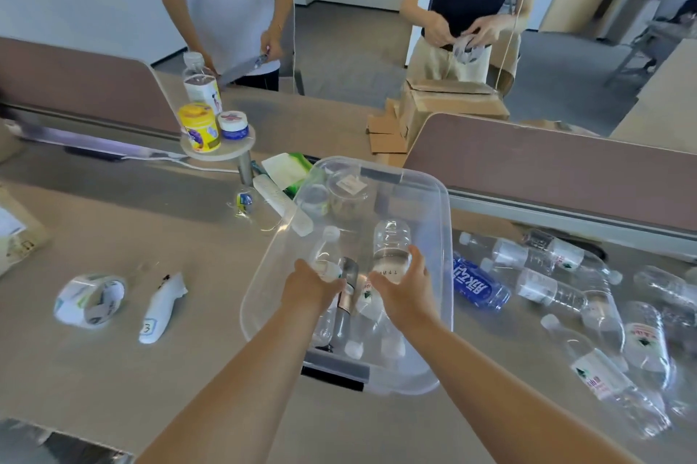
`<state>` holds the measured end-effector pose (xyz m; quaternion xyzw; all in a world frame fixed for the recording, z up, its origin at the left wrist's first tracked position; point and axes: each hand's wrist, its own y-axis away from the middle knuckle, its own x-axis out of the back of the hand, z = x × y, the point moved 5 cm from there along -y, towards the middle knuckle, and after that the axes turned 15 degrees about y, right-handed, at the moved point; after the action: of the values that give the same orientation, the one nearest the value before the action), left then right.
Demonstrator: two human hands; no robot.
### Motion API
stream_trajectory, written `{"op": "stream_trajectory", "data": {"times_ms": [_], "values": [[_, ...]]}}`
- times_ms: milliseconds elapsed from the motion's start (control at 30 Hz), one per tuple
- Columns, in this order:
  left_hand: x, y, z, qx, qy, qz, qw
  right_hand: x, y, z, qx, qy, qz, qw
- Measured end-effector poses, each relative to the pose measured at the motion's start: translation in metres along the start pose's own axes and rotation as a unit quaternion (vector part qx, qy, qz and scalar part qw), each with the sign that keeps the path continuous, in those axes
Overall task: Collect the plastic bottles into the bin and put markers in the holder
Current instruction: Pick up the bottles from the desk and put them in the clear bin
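Item: clear plastic bin, set on the desk directly before the wearer, several clear bottles already lying in its bottom. Left hand: inside the bin, fingers curled around a small white-capped bottle, held above the ones lying below. Right hand: also inside the bin, fingers wrapped round the lower body of a larger clear bottle, its far end pointing away from the wearer. Outstanding stock: a loose heap of clear bottles on the desk to the right of the bin, with one blue-labelled bottle lying just beside the bin wall. Markers and holder: neither can be identified with confidence (a white marker-like object lies well left of the bin, next to a roll of tape). Hazards, as judged: both bottles released together onto round bottles beneath may roll or bounce, and the bin's low wall could let one skip back out; the bin is light and see-through, so a push from either wrist might slide it toward the heap and scatter it; the heap sits near the desk's right side and a careless reach could send bottles rolling off. Two other people stand beyond the partition, not involved.
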<state>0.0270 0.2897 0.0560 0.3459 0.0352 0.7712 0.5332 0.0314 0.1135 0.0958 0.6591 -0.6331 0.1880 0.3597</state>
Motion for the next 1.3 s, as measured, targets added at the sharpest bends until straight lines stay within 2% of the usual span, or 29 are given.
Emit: {"op": "stream_trajectory", "data": {"times_ms": [267, 367, 533, 633, 700, 833, 967, 1133, 1300], "values": [[0.001, -0.002, 0.000, 0.024, -0.010, 0.016, 1.000, -0.004, -0.004, 0.002, -0.002, 0.065, 0.000, 0.998], [0.003, 0.002, 0.004, 0.015, 0.022, 0.019, 0.999, -0.004, -0.004, 0.000, 0.004, 0.063, -0.010, 0.998], [0.015, 0.010, 0.038, -0.066, 0.046, 0.036, 0.996, 0.018, 0.002, -0.011, 0.063, 0.041, 0.024, 0.997], [0.021, 0.021, 0.078, -0.132, 0.067, 0.045, 0.988, 0.056, -0.001, -0.012, 0.123, 0.062, 0.087, 0.987], [0.017, 0.031, 0.107, -0.176, 0.078, 0.048, 0.980, 0.085, -0.005, 0.000, 0.125, 0.067, 0.128, 0.982], [-0.018, 0.058, 0.153, -0.236, 0.041, 0.026, 0.970, 0.142, -0.011, 0.060, 0.059, 0.078, 0.171, 0.980], [-0.084, 0.098, 0.182, -0.273, 0.016, -0.028, 0.961, 0.194, 0.002, 0.137, -0.019, 0.081, 0.194, 0.977], [-0.174, 0.138, 0.188, -0.288, -0.020, -0.102, 0.952, 0.243, 0.031, 0.227, -0.105, 0.086, 0.213, 0.968], [-0.250, 0.169, 0.187, -0.301, -0.071, -0.165, 0.937, 0.274, 0.051, 0.299, -0.150, 0.080, 0.228, 0.959]]}}
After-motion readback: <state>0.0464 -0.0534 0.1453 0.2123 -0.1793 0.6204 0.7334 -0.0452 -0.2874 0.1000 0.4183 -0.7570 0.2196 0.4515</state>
